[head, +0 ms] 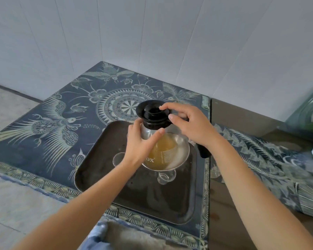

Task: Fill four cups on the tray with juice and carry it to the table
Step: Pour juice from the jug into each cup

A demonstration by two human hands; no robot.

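Note:
A glass jug point(165, 153) with amber juice stands over the dark rectangular tray point(98, 168). My left hand point(139, 143) wraps around the jug's glass body. My right hand point(190, 123) pinches the rim of the jug's black lid point(152, 112) with fingertips. The jug's black handle point(203, 150) points right, below my right wrist. Two small clear glass cups show on the tray: one point(118, 158) left of the jug, one point(165, 176) in front of it. The jug and my hands hide any other cups.
The tray lies on a dark blue cloth point(61, 123) patterned with birds and flowers, in a corner of white tiled walls. A brown counter point(242, 121) and a folded patterned cloth point(278, 165) lie to the right. A green glass vessel point(309, 112) stands far right.

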